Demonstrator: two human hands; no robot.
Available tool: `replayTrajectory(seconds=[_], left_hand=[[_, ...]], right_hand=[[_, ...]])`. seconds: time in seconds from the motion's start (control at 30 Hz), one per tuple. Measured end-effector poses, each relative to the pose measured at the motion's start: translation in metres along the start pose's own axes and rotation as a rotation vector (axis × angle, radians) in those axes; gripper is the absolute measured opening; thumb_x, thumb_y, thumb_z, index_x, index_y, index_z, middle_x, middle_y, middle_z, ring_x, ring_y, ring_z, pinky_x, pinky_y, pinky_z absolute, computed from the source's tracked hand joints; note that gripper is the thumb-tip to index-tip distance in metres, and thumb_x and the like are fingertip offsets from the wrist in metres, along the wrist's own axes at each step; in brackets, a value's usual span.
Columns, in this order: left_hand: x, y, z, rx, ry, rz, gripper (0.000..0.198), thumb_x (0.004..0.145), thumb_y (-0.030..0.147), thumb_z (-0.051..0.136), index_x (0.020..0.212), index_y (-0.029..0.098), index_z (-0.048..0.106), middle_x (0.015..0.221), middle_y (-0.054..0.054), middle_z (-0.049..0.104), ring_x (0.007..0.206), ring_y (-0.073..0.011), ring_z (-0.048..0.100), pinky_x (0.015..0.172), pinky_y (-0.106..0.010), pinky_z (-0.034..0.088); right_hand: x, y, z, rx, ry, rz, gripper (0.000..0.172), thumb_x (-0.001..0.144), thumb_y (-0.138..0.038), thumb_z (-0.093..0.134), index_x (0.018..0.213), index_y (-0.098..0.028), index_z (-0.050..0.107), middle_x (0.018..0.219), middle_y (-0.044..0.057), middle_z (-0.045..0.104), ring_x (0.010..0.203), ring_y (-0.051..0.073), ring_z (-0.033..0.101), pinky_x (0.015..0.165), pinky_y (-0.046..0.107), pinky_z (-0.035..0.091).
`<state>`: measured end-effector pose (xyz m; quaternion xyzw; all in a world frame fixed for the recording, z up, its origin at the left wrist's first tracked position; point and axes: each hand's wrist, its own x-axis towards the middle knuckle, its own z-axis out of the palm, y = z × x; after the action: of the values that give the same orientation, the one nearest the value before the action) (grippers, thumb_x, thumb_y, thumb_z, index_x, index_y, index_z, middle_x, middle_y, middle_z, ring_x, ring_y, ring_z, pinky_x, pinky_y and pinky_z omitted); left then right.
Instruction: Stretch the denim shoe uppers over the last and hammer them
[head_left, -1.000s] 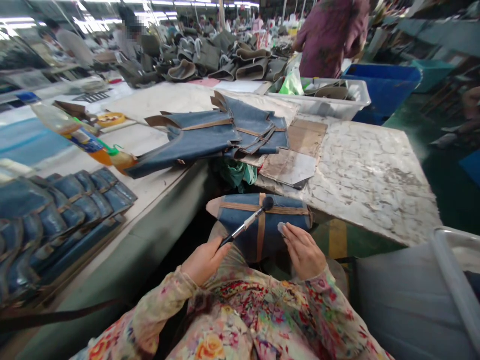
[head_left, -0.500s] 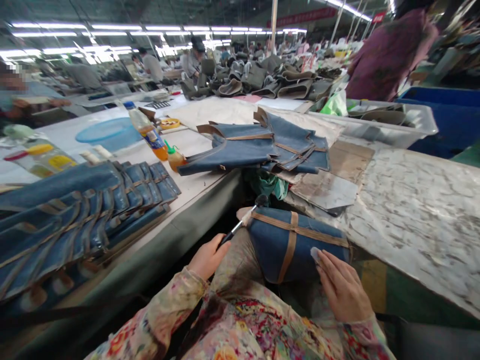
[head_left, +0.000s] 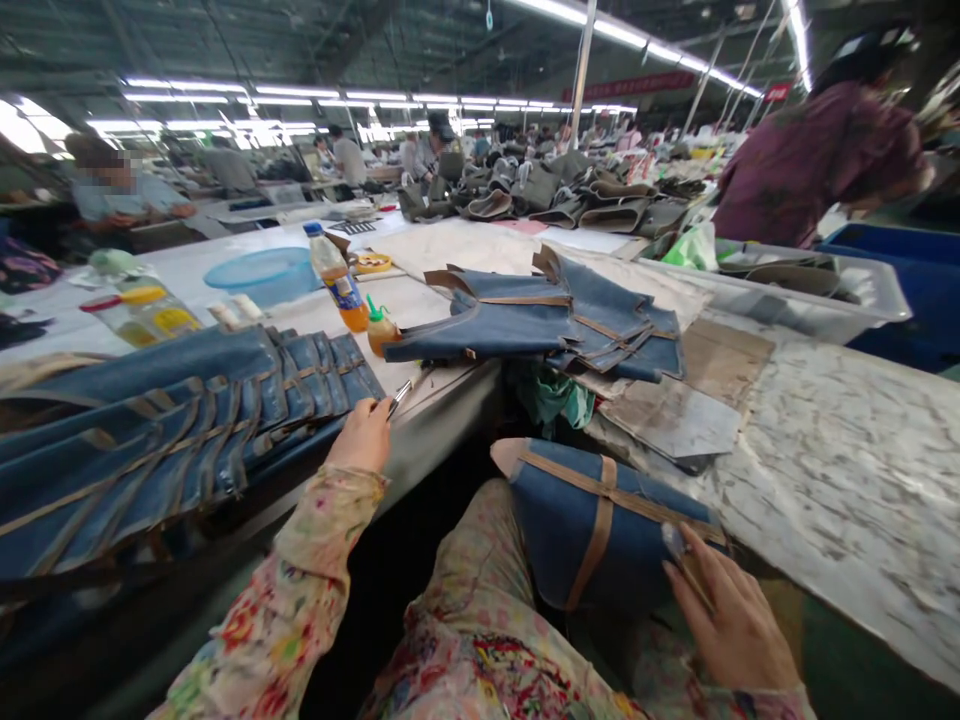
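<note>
My left hand (head_left: pixel 364 437) is closed around the handle of a brush (head_left: pixel 402 396), held over the edge of the left table beside the stacked blue pieces. The brush's silver ferrule shows, but its bristles are hard to make out. Across my lap lies a blue boot-shaft piece (head_left: pixel 559 525) with crossed tan strips, over a form whose pale end (head_left: pixel 508 456) sticks out. My right hand (head_left: pixel 739 610) rests against its right end, fingers bent around a small pale, shiny tool (head_left: pixel 673 540) whose kind I cannot make out.
Overlapping blue pieces (head_left: pixel 225 420) line the left table, and more blue pieces (head_left: pixel 525 310) lie ahead. A drink bottle (head_left: pixel 337 280), a green-tipped glue bottle (head_left: pixel 381 325) and jars (head_left: pixel 159 312) stand there. Right are a marble-patterned tabletop (head_left: pixel 847 420), a clear bin (head_left: pixel 817 295) and a person (head_left: pixel 802 165).
My left hand has swung the brush from the pale end of the form to the left table's edge. My right hand has slid slightly along the blue piece; the view has shifted.
</note>
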<state>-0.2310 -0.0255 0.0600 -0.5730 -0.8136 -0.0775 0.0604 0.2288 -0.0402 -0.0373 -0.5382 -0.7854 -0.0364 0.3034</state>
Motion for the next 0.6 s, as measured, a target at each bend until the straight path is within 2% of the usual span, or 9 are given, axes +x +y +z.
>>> replayTrajectory(seconds=[0.13,0.23,0.3,0.37,0.43,0.5,0.6], left_hand=[[0.017,0.016,0.004,-0.024,0.056,0.002,0.037,0.084,0.014,0.035,0.118,0.011,0.050,0.119,-0.017,0.047,0.105,-0.0322,0.047,0.087,-0.044,0.039],[0.007,0.040,0.015,-0.192,0.115,0.141,0.033,0.085,0.021,0.038,0.114,0.013,0.052,0.118,-0.014,0.050,0.110,-0.0304,0.045,0.094,-0.045,0.035],[-0.008,0.063,0.031,-0.418,0.027,0.295,0.032,0.086,0.027,0.039,0.112,0.014,0.053,0.114,-0.012,0.053,0.109,-0.0245,0.047,0.097,-0.039,0.036],[-0.021,0.087,0.049,-0.637,-0.135,0.369,0.033,0.086,0.031,0.040,0.111,0.015,0.054,0.112,-0.011,0.054,0.106,-0.0198,0.051,0.096,-0.034,0.040],[-0.030,0.109,0.068,-0.783,-0.215,0.315,0.036,0.085,0.033,0.040,0.112,0.014,0.054,0.112,-0.011,0.054,0.105,-0.0183,0.052,0.095,-0.033,0.040],[-0.032,0.122,0.081,-0.888,-0.234,0.210,0.039,0.083,0.033,0.042,0.116,0.014,0.052,0.114,-0.011,0.053,0.108,-0.0185,0.051,0.098,-0.033,0.038],[-0.027,0.129,0.092,-1.026,-0.272,0.070,0.045,0.079,0.035,0.047,0.120,0.016,0.050,0.121,-0.010,0.052,0.116,-0.0201,0.046,0.104,-0.034,0.032]], right_hand=[[0.000,0.034,-0.007,-0.048,-0.010,0.210,0.063,0.083,-0.059,0.031,0.123,-0.014,0.049,0.104,0.012,0.061,0.093,0.028,0.058,0.083,0.043,0.046],[-0.008,0.047,-0.005,0.030,-0.070,0.338,0.060,0.080,-0.060,0.036,0.121,-0.018,0.052,0.106,0.009,0.062,0.095,0.027,0.059,0.080,0.039,0.050],[-0.011,0.046,-0.001,0.108,-0.065,0.415,0.058,0.078,-0.058,0.043,0.121,-0.020,0.052,0.108,0.008,0.062,0.096,0.025,0.060,0.078,0.036,0.051],[-0.009,0.043,0.003,0.172,-0.050,0.510,0.059,0.075,-0.058,0.047,0.121,-0.021,0.053,0.110,0.007,0.061,0.098,0.025,0.059,0.080,0.035,0.050],[0.000,0.040,0.005,0.258,-0.081,0.616,0.061,0.072,-0.058,0.049,0.118,-0.019,0.055,0.109,0.007,0.062,0.098,0.025,0.059,0.082,0.036,0.050],[0.014,0.036,0.001,0.356,-0.124,0.675,0.061,0.071,-0.058,0.048,0.114,-0.016,0.057,0.106,0.008,0.064,0.099,0.025,0.059,0.086,0.036,0.048],[0.041,0.015,-0.021,0.387,-0.084,0.636,0.060,0.072,-0.056,0.046,0.112,-0.013,0.058,0.106,0.009,0.064,0.102,0.026,0.058,0.092,0.038,0.044]])
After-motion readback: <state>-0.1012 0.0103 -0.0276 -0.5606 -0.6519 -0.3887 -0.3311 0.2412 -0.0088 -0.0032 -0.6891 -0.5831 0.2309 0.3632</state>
